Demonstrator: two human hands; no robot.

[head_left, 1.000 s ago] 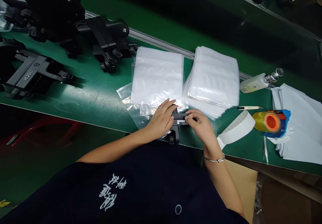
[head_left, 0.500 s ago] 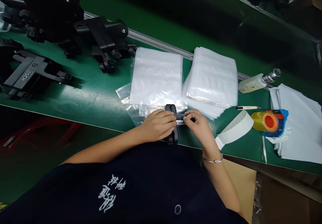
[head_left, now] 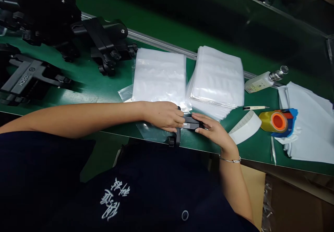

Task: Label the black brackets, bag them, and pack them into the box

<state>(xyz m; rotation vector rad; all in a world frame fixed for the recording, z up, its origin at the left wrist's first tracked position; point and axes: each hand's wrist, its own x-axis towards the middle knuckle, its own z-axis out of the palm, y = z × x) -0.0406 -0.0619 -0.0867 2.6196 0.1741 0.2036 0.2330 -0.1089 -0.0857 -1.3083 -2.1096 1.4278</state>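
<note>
A black plastic bracket [head_left: 191, 120] with a small pale label lies across the front of the green bench, its knobbed end [head_left: 172, 141] at the bench edge. My left hand [head_left: 167, 115] has its fingers curled over the left part of the bracket, hiding much of it. At the bracket's right end, my right hand [head_left: 215, 129] grips it between thumb and fingers. Just beyond my hands are two stacks of clear plastic bags, the left stack [head_left: 159, 73] and the fanned right stack [head_left: 216, 77]. A loose clear bag [head_left: 151, 133] lies partly under my left forearm.
To the left stand more black brackets [head_left: 104, 44], one marked BOSCH [head_left: 31, 73]. On the right are a curled white label strip [head_left: 246, 127], a yellow tape roll [head_left: 266, 120], a pump bottle [head_left: 258, 83], a slim pen-like tool [head_left: 254, 108], tweezers [head_left: 273, 151] and white sheets [head_left: 310, 131].
My left forearm has swung forward over the bench, and that hand lies flatter over the bracket. My right hand has moved a little right, from a fingertip pinch to a wider grip.
</note>
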